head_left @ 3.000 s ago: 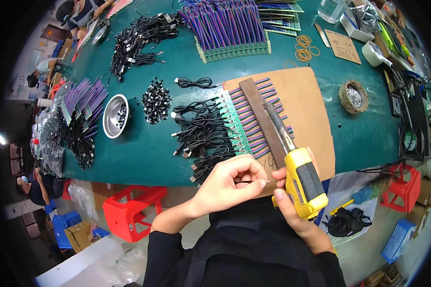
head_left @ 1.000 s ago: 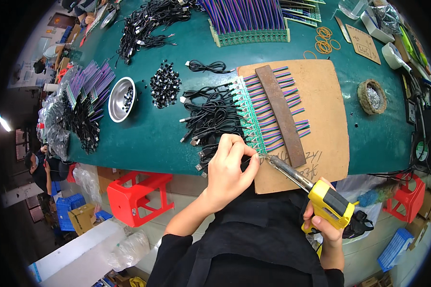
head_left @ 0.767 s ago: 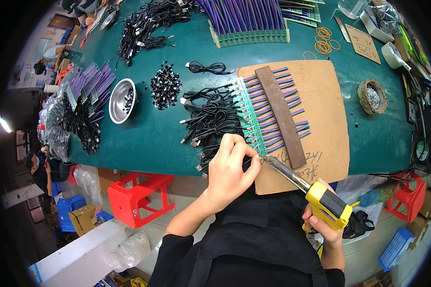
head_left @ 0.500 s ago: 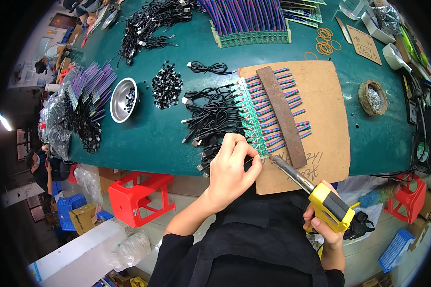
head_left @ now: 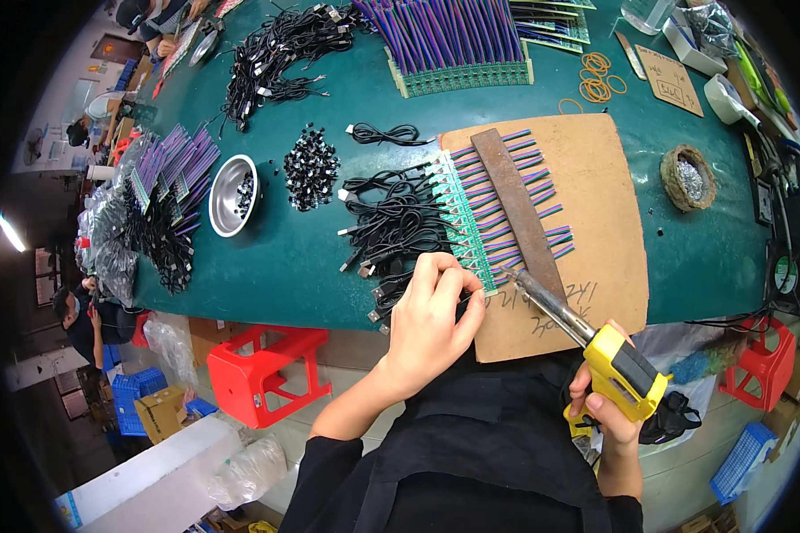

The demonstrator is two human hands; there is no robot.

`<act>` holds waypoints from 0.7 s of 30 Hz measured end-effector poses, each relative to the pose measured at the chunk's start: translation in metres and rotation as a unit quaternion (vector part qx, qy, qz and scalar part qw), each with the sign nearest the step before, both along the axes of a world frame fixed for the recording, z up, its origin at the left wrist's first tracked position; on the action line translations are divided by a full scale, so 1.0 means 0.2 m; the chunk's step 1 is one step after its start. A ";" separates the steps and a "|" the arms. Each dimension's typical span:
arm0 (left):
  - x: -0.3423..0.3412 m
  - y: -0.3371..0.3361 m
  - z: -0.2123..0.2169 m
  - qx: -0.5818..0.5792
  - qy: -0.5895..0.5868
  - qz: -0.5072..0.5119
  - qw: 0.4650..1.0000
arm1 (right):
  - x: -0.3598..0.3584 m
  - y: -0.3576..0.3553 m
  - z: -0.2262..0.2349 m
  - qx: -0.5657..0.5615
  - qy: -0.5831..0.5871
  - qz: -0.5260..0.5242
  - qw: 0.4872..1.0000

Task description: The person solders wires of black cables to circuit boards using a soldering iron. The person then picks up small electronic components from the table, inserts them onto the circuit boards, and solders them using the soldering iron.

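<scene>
Green circuit-board strip (head_left: 465,222): at left edge of brown cardboard sheet (head_left: 591,178), toward near edge of table (head_left: 302,275). My right hand (head_left: 612,416) grips yellow-and-black soldering gun (head_left: 618,373); left hand (head_left: 431,333), fingers closed, contents hidden. I'd steady both, tip clear of striped wires (head_left: 557,236).

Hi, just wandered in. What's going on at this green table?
Someone's right hand grips a yellow soldering gun, its tip close to the near end of a row of green circuit boards. The left hand is pinched beside that end; whatever it holds is mostly hidden. A rusty metal bar lies across the boards' coloured wires on a cardboard sheet, with black cables bunched to the left.
</scene>
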State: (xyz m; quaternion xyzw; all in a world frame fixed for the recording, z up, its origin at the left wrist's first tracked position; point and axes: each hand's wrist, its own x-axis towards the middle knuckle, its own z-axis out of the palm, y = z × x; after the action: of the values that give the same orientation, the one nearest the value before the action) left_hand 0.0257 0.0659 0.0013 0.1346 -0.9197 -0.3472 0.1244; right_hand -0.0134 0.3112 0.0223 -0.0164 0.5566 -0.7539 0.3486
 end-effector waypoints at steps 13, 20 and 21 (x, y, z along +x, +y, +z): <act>-0.01 -0.02 -0.04 0.037 0.064 -0.039 0.996 | -0.03 -0.03 0.00 -0.041 -0.014 -0.017 0.999; 0.03 -0.10 -0.01 -0.093 0.078 -0.134 0.983 | -0.03 -0.01 0.00 -0.014 -0.012 0.000 1.000; 0.03 -0.11 -0.01 -0.124 0.088 -0.149 0.977 | -0.04 -0.01 0.00 -0.010 -0.013 0.014 1.000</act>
State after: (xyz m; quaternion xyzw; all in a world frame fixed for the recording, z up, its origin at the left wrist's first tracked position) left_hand 0.0320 0.0445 -0.0008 -0.0513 -0.9507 -0.2559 0.1673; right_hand -0.0210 0.3099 0.0231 -0.0177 0.5442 -0.7547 0.3659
